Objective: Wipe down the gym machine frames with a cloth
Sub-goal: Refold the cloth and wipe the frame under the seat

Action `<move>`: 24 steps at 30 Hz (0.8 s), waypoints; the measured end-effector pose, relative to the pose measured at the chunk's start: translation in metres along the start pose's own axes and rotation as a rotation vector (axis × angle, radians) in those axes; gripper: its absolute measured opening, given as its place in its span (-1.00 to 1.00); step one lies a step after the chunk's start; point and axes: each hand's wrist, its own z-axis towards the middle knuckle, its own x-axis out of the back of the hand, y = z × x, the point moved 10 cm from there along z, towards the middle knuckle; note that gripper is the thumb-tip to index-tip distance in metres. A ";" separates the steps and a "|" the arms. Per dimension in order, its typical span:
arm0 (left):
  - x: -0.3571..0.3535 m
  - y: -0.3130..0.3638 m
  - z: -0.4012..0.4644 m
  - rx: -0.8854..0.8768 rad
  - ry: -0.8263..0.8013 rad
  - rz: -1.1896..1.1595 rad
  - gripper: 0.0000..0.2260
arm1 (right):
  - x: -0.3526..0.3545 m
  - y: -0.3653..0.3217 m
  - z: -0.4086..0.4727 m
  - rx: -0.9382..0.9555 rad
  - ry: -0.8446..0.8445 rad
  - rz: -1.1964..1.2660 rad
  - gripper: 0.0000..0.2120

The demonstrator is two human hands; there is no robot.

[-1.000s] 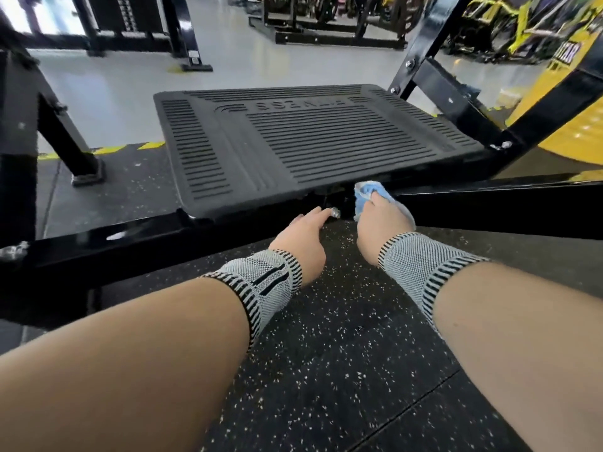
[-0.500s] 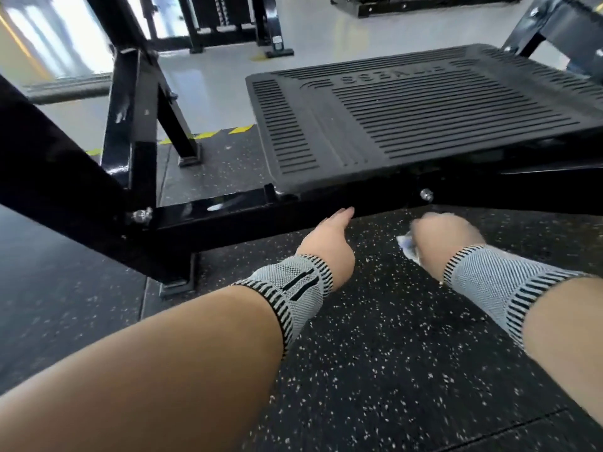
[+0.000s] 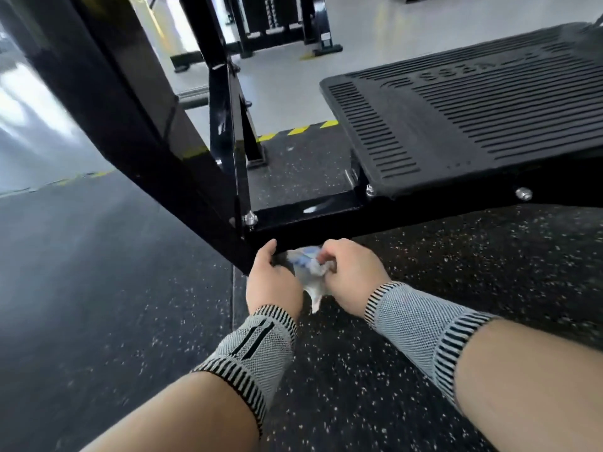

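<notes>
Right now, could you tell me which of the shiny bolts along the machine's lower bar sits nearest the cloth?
The leftmost bolt, at the corner where the lower bar meets the slanted beam, just above the cloth. The other two sit farther right, under the footplate.

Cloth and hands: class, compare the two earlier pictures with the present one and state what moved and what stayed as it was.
The right hand carried the cloth leftward along the lower frame bar, from under the footplate's middle to the corner by the slanted post. The left hand went left with it and now sits right against the cloth. Unchanged: the right hand's grip on the cloth, and both wrist sleeves.
</notes>
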 end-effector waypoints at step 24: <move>0.073 0.000 0.061 -0.066 0.340 0.113 -0.68 | -0.150 0.016 0.080 -0.343 -0.028 0.556 -0.70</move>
